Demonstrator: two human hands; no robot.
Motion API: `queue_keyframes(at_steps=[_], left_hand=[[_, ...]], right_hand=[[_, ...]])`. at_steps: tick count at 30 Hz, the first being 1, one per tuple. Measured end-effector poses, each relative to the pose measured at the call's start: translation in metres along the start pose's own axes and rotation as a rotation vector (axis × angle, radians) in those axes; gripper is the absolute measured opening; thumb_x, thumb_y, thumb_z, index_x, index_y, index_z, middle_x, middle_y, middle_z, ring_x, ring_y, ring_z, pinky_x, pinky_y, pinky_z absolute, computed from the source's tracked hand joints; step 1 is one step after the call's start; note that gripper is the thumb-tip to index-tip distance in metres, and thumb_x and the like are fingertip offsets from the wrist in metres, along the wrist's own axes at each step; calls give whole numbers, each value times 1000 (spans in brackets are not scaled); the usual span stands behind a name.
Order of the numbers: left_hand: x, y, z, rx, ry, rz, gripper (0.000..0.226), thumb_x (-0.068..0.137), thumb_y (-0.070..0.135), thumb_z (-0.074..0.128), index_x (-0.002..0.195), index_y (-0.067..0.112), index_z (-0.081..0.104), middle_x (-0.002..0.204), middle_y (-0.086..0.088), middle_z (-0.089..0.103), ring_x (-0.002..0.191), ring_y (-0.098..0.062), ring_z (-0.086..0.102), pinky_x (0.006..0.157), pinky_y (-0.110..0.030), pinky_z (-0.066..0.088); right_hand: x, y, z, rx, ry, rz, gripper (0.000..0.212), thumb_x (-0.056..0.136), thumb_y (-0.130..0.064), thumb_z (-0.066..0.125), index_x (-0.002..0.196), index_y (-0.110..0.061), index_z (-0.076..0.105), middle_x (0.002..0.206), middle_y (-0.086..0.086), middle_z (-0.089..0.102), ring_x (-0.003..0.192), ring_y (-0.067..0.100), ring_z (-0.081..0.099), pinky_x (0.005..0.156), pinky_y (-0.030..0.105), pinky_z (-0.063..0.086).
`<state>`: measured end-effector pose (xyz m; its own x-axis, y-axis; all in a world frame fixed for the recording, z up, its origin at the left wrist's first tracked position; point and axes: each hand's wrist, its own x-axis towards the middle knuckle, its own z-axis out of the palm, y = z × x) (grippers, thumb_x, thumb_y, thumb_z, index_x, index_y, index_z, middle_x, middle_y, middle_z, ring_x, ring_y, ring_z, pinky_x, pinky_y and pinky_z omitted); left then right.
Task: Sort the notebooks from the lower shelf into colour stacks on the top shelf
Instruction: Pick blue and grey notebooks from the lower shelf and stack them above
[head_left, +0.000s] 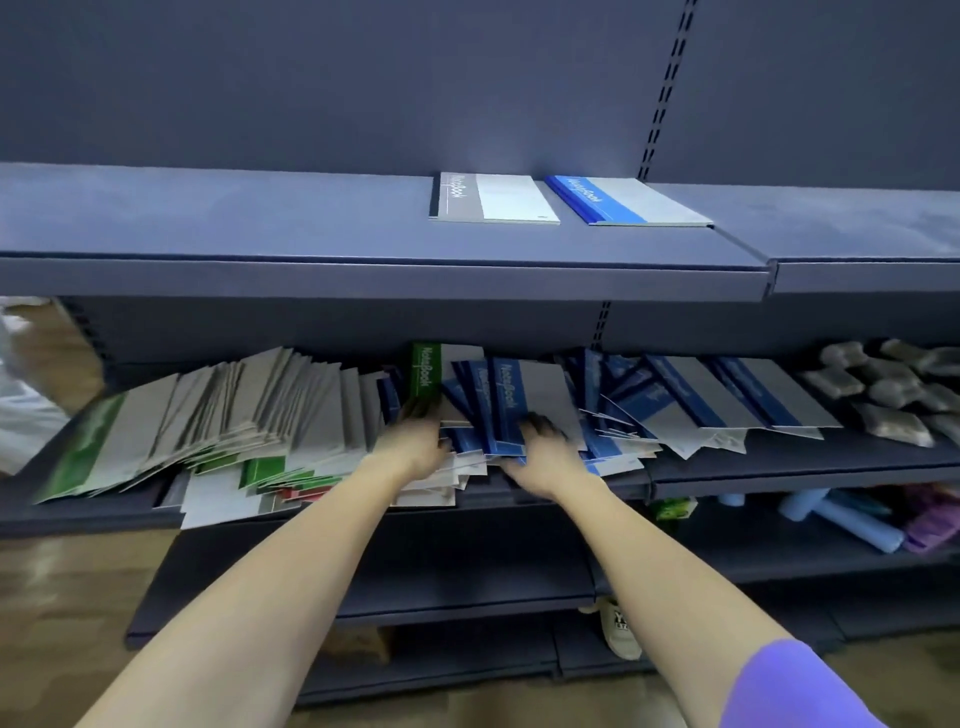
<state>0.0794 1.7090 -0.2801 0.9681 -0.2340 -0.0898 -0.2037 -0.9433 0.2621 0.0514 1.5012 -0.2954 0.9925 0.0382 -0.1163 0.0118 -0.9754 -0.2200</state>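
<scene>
Top shelf (260, 228) is carrying only two notebooks so far: a grey notebook (493, 200) and, just beside it to the right, a blue notebook (623, 201). Both are lying flat, apart from each other. Whether either is more than one book deep I cannot tell.

Lower shelf (779, 467) is holding nearly everything: a slumped fan of grey and green notebooks (208, 415) on the left, a few red edges showing at the bottom of it, and a leaning row of blue notebooks (701, 400) on the right.

Both hands are working in the middle of that heap. The left hand (415, 441) is reaching in at the foot of a green notebook (427, 371) that is standing upright; the fingers are blurred, so I cannot tell whether the grip is closing on it. The right hand (540, 441) is lying on the blue covers, fingers curling over the lower edge of a blue-spined book (511, 400); whether it is actually holding it, I cannot tell.

Judgement: the sort is barely beginning. Two colours are started up top; green and red have no place there yet, and the bulk of the pile is waiting below.

Silvery packets (883, 384) are sitting at the far right of the lower shelf.
</scene>
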Motion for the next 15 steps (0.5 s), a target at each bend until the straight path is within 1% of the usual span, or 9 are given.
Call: queue_keyframes(at_steps=[2, 4, 6, 9, 10, 12, 14, 15], left_hand=[[5, -5, 4, 7, -27, -4, 73, 99, 36, 52, 159, 19, 14, 164, -6, 17, 150, -27, 18, 116, -43, 32], [8, -4, 5, 29, -8, 0, 75, 96, 34, 54, 158, 18, 16, 163, -6, 19, 148, -29, 21, 114, -43, 33], [10, -1, 4, 65, 33, 13, 73, 92, 31, 57, 156, 14, 23, 159, -8, 23, 144, -31, 25, 111, -43, 35], [8, 1, 4, 142, 60, 33, 59, 90, 30, 58, 143, 10, 42, 151, -11, 30, 139, -33, 27, 111, -44, 34], [6, 1, 6, 155, 65, 35, 55, 90, 31, 58, 140, 9, 45, 149, -12, 31, 138, -34, 29, 111, -44, 34], [3, -1, 12, 133, 80, 31, 52, 93, 31, 56, 138, 8, 44, 146, -15, 31, 136, -36, 31, 107, -44, 39], [1, -3, 18, 121, 107, 55, 50, 96, 28, 52, 140, 7, 40, 145, -17, 35, 133, -36, 34, 103, -44, 42], [-1, -3, 19, 158, 119, 77, 49, 97, 25, 51, 141, 7, 39, 144, -18, 38, 131, -36, 36, 101, -43, 43]], right_hand=[[6, -1, 4, -15, 22, -7, 77, 94, -57, 55, 155, -19, 30, 160, 8, 30, 143, 31, 32, 116, 39, 31], [9, -4, 6, -36, 77, -6, 72, 92, -58, 58, 151, -23, 38, 152, 7, 40, 135, 32, 40, 110, 40, 37], [10, -6, 7, -72, 126, 0, 66, 89, -57, 61, 145, -26, 45, 145, 6, 45, 129, 31, 42, 106, 40, 39], [8, -8, 10, -109, 147, 10, 61, 90, -59, 58, 139, -25, 52, 142, 4, 46, 127, 30, 43, 105, 41, 38], [7, -7, 9, -105, 140, 12, 61, 91, -61, 56, 139, -24, 53, 142, 4, 46, 127, 30, 43, 105, 41, 38], [5, -6, 7, -85, 115, 11, 60, 93, -62, 54, 139, -23, 54, 143, 4, 46, 127, 31, 43, 104, 40, 38], [4, -7, 3, -74, 95, 5, 56, 96, -55, 53, 140, -20, 53, 141, 6, 48, 126, 32, 44, 103, 39, 40], [3, -8, 1, -63, 84, 2, 52, 98, -50, 53, 141, -19, 52, 140, 8, 49, 125, 33, 46, 102, 39, 41]])
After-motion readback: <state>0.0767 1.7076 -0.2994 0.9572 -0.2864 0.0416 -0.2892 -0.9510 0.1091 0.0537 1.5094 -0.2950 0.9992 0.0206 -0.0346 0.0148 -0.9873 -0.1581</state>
